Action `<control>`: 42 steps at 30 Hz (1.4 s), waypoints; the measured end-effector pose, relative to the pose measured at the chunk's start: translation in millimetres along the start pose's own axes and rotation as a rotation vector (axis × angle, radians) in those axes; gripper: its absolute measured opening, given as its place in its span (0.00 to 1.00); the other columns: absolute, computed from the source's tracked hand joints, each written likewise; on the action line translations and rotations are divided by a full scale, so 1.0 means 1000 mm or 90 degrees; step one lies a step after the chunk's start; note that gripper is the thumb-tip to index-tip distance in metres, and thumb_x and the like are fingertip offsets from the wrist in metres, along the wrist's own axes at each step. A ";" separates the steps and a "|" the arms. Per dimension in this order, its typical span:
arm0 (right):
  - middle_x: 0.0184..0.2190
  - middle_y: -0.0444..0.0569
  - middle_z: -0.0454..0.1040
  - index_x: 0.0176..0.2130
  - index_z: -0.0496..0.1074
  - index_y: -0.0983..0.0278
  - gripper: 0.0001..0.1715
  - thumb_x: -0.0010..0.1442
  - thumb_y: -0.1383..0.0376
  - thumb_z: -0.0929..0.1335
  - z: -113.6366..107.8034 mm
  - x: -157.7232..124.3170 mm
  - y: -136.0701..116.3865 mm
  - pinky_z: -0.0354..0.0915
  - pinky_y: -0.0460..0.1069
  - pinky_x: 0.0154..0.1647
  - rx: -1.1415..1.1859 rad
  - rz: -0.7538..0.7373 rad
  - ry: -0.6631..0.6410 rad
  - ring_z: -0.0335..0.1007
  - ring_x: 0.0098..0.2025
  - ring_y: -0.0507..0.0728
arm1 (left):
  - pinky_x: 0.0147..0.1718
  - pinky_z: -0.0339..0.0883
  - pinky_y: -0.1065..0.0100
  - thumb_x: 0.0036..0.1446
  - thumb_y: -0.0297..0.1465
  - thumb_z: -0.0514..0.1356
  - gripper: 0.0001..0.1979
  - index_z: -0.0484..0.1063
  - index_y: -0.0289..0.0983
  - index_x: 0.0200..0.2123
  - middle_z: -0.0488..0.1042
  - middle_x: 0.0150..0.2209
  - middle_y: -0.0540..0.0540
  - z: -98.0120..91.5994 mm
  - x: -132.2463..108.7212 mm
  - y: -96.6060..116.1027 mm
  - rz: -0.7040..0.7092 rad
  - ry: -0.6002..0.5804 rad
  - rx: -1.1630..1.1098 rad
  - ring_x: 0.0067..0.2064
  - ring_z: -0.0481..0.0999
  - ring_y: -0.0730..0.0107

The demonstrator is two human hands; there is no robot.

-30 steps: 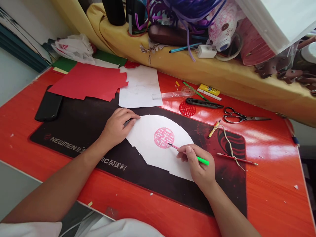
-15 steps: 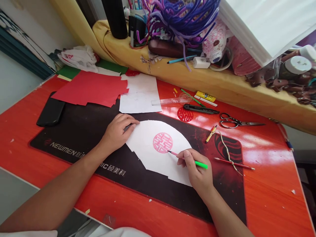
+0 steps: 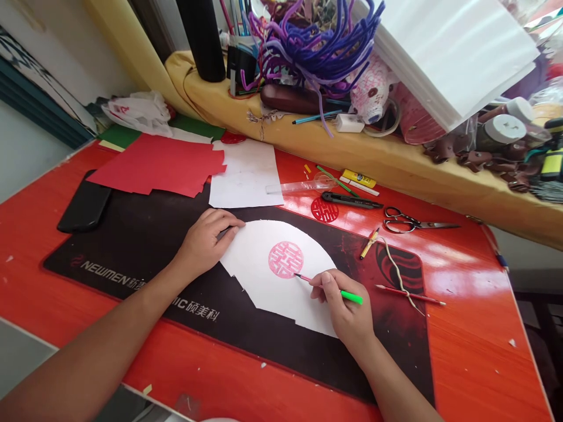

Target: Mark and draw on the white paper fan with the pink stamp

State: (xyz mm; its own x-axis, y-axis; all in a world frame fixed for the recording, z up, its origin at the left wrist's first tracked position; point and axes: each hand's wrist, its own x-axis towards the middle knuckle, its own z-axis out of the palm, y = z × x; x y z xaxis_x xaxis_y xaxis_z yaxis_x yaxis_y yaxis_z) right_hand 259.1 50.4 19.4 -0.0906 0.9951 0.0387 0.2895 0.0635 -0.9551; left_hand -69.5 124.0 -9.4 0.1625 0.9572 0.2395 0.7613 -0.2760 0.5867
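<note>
Head view: the white paper [image 3: 264, 275], a fan-shaped sheet with a curved far edge and a stepped, cut near edge, lies flat on the black mouse mat [image 3: 145, 234] at the middle of the desk [image 3: 475, 305]; at its centre is a round pink pattern [image 3: 285, 259], grainy like rubbed pencil. Over the last second little has moved but the camera, which has tipped so that everything sits lower in view; the pencil [image 3: 352, 296] has kept its tip at the lower right rim of the pattern, so the marking there looks like slow, fine work in short strokes. The right hand [image 3: 347, 310] has its fingers clamped on the thin pink and green shaft; the left hand [image 3: 204, 240] presses the sheet's left end, fingers together and curled.

Toward the far left corner lie matt red paper [image 3: 158, 164] with notched edges and a plain white sheet [image 3: 246, 176]; by the far edge are a lacy round red cut-out [image 3: 324, 209], a black craft knife [image 3: 352, 201], a clear ruler [image 3: 299, 187] and steel scissors [image 3: 413, 221]; the desk itself is glossy orange-red.
</note>
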 end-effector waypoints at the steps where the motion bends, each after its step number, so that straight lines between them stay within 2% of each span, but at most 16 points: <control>1: 0.24 0.48 0.80 0.33 0.83 0.61 0.30 0.78 0.46 0.67 0.000 0.000 0.000 0.71 0.48 0.27 -0.002 -0.001 -0.002 0.75 0.24 0.55 | 0.55 0.76 0.52 0.75 0.39 0.56 0.16 0.85 0.44 0.46 0.84 0.47 0.43 0.000 0.000 0.000 -0.003 -0.001 0.000 0.53 0.79 0.53; 25: 0.25 0.47 0.81 0.35 0.84 0.61 0.27 0.78 0.50 0.67 0.000 0.000 0.002 0.70 0.47 0.28 0.007 -0.011 -0.008 0.75 0.25 0.54 | 0.55 0.75 0.53 0.76 0.38 0.56 0.16 0.85 0.42 0.47 0.83 0.47 0.43 0.000 0.000 -0.001 0.012 -0.001 0.010 0.53 0.79 0.54; 37: 0.24 0.47 0.80 0.37 0.85 0.61 0.24 0.79 0.54 0.68 -0.001 -0.005 0.002 0.69 0.48 0.27 0.072 -0.058 0.152 0.73 0.25 0.53 | 0.57 0.75 0.53 0.75 0.39 0.55 0.17 0.85 0.41 0.48 0.84 0.48 0.43 -0.001 0.000 0.001 -0.007 -0.009 0.004 0.54 0.79 0.53; 42: 0.24 0.46 0.78 0.36 0.85 0.61 0.24 0.78 0.51 0.69 -0.004 -0.002 0.002 0.67 0.48 0.26 0.097 -0.058 0.231 0.71 0.25 0.53 | 0.57 0.75 0.54 0.74 0.39 0.55 0.17 0.85 0.41 0.48 0.84 0.48 0.43 -0.002 0.001 0.002 -0.016 -0.003 -0.003 0.53 0.79 0.54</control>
State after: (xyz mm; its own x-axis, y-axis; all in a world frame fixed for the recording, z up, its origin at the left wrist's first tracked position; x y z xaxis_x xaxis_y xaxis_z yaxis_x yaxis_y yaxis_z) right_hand 263.6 49.0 18.1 0.2403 0.9498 0.2005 0.1487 0.1681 -0.9745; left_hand -69.1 124.4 -5.9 0.1457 0.9644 0.2207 0.7621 -0.2516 0.5966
